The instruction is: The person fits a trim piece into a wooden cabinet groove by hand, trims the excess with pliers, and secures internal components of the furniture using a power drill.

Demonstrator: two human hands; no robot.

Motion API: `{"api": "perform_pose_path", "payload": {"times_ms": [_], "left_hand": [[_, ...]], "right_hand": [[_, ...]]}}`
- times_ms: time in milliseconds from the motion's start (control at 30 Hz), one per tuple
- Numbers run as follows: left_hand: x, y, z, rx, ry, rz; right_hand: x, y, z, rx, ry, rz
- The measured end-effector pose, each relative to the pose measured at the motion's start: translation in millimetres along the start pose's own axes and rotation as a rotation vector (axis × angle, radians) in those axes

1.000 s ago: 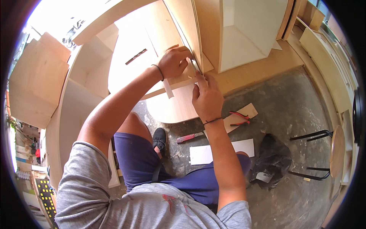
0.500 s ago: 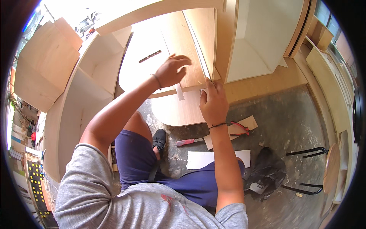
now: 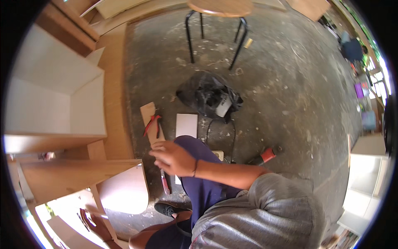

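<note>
My right hand [image 3: 172, 158] hangs over the lower end of a thin wooden offcut [image 3: 147, 112], fingers stretched and slightly apart, with nothing visible in it. Just below its fingers lies a utility knife [image 3: 165, 183] with a red handle. Red-handled pliers [image 3: 152, 125] rest on the offcut. At the lower left, my left hand [image 3: 98, 226] is by the wooden cabinet frame [image 3: 54, 176], beside a narrow white strip [image 3: 103, 216]. Glare and the frame partly hide its fingers, so its grip is unclear. A pale round-cornered panel [image 3: 126, 191] sits between my hands.
A white board [image 3: 186, 123] lies on the concrete floor, partly under my knee. Beyond are a crumpled black plastic bag [image 3: 203, 93] and a stool [image 3: 219, 7] with black legs. A red and black tool [image 3: 265, 156] lies to the right. An open white-lined cabinet [image 3: 45, 95] stands left.
The view has swung to the right. My right hand has left the white strip at the panel's edge and come over the offcut and knife. My left hand is now low beside the frame.
</note>
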State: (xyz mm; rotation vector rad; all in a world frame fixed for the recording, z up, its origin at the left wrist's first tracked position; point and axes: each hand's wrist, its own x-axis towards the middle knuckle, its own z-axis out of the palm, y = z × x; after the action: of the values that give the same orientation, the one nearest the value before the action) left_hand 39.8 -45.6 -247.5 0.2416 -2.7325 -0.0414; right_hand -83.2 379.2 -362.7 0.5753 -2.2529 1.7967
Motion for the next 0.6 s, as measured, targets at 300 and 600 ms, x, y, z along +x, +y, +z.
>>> {"api": "perform_pose_path", "payload": {"times_ms": [300,600], "left_hand": [[10.0,-12.4,3.6,-0.019,-0.103,0.096],[-6.4,-1.0,10.1,-0.551,-0.082,-0.384]], "right_hand": [[-101.8,75.5,-105.5,-0.119,0.355,0.671],[-117.7,108.0,-80.3,-0.201,0.154,0.638]]}}
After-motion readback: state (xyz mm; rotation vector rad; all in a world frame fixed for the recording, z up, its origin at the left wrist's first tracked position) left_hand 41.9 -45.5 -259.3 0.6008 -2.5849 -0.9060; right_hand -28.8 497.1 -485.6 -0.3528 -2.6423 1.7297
